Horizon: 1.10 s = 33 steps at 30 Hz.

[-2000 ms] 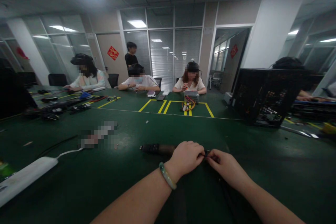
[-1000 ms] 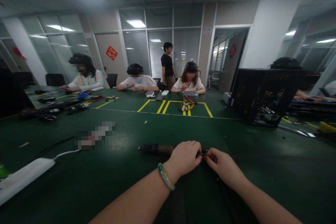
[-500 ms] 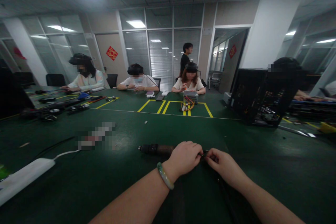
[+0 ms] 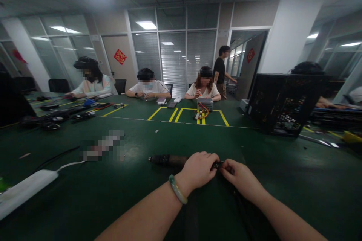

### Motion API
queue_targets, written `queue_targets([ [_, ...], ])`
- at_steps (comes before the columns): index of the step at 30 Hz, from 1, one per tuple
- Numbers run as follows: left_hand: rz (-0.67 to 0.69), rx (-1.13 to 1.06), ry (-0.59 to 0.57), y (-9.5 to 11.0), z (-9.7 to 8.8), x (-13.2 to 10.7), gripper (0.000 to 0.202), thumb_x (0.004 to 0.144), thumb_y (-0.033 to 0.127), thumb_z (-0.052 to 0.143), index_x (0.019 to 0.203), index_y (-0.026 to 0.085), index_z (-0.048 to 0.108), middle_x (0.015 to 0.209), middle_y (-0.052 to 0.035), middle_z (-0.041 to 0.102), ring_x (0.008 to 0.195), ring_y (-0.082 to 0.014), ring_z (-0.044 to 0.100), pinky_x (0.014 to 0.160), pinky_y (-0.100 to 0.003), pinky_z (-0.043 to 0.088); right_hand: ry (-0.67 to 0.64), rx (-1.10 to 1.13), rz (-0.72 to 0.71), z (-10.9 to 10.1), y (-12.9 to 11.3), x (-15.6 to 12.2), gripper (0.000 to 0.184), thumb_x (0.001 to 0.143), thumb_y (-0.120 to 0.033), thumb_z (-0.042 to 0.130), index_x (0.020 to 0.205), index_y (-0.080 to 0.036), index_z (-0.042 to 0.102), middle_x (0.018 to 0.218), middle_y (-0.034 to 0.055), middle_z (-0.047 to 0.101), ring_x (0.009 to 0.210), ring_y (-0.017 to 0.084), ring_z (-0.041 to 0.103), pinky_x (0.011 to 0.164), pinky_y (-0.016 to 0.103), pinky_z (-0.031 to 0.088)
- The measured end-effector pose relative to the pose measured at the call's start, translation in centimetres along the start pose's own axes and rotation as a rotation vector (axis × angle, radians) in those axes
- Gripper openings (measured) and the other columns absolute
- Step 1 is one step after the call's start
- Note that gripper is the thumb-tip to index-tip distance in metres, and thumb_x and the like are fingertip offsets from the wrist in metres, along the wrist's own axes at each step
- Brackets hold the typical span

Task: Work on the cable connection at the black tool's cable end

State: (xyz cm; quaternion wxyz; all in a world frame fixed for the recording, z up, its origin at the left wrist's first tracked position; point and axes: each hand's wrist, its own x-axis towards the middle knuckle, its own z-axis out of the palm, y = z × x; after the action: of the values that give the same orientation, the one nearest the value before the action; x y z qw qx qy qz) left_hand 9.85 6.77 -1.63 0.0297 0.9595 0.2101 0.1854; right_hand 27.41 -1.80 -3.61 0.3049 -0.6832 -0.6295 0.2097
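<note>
My left hand [image 4: 200, 168], with a pale green bangle on its wrist, is closed over the right end of a dark cylindrical tool [image 4: 166, 159] that lies on the green table [image 4: 113, 196]. My right hand [image 4: 240, 179] meets it fingertip to fingertip, pinching a small dark part [image 4: 218, 165] at that end. What the part is stays too small to tell. A dark cable [image 4: 240, 207] runs from under my right hand toward me.
A white power strip [image 4: 26, 192] with its cord lies at the near left. A black open computer case [image 4: 285, 103] stands at the right. Three seated people work at the far side, by a power supply [image 4: 205, 103] with coloured wires. One person stands near the doorway.
My hands have stayed pinched together over the tool's end with only slight finger shifts. The standing person at the back has walked from left to right toward the doorway.
</note>
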Motion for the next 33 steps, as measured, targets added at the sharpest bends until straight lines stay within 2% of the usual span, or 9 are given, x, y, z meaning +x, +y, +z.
queue_targets([
  [6, -0.006, -0.012, -0.005, -0.11, 0.15, 0.16, 0.007, 0.088, 0.024, 0.055, 0.095, 0.021, 0.056, 0.095, 0.0, 0.062, 0.091, -0.0176, 0.056, 0.081, -0.031, 0.044, 0.001, 0.017, -0.003, -0.16, -0.38, -0.26, 0.016, 0.087, -0.032, 0.052, 0.084, -0.02, 0.062, 0.079, 0.0007, 0.068, 0.07, 0.016, 0.062, 0.06, 0.024, 0.041],
  [16, 0.005, -0.013, -0.016, 0.06, -0.16, 0.18, 0.007, 0.088, 0.022, 0.054, 0.094, 0.021, 0.057, 0.094, -0.0014, 0.063, 0.091, -0.0181, 0.057, 0.081, -0.031, 0.044, -0.015, 0.043, 0.015, -0.07, -0.09, -0.1, 0.017, 0.088, -0.033, 0.051, 0.086, -0.021, 0.063, 0.083, 0.0012, 0.07, 0.072, 0.017, 0.063, 0.061, 0.025, 0.043],
  [21, -0.032, -0.02, -0.001, 0.08, -0.13, 0.09, 0.017, 0.088, 0.026, 0.055, 0.105, 0.021, 0.054, 0.098, -0.0029, 0.062, 0.093, -0.0192, 0.057, 0.082, -0.032, 0.045, -0.024, 0.033, 0.033, -0.21, -0.37, -0.2, 0.016, 0.088, -0.033, 0.052, 0.085, -0.021, 0.062, 0.082, 0.0011, 0.069, 0.072, 0.017, 0.063, 0.06, 0.024, 0.043],
  [26, -0.039, -0.025, 0.005, -0.04, 0.18, 0.11, 0.01, 0.088, 0.026, 0.055, 0.096, 0.021, 0.056, 0.094, -0.0016, 0.062, 0.091, -0.0186, 0.057, 0.081, -0.033, 0.045, -0.016, 0.029, 0.021, -0.15, -0.28, -0.2, 0.017, 0.088, -0.033, 0.052, 0.086, -0.021, 0.063, 0.082, 0.0006, 0.069, 0.071, 0.016, 0.063, 0.06, 0.025, 0.043],
  [33, -0.003, -0.029, 0.0, -0.16, 0.25, 0.17, 0.01, 0.087, 0.022, 0.056, 0.096, 0.021, 0.058, 0.095, -0.0013, 0.063, 0.093, -0.0183, 0.057, 0.084, -0.033, 0.044, 0.003, 0.031, -0.003, -0.02, -0.15, -0.02, 0.016, 0.087, -0.032, 0.052, 0.083, -0.021, 0.063, 0.079, 0.0008, 0.069, 0.07, 0.017, 0.062, 0.061, 0.025, 0.043],
])
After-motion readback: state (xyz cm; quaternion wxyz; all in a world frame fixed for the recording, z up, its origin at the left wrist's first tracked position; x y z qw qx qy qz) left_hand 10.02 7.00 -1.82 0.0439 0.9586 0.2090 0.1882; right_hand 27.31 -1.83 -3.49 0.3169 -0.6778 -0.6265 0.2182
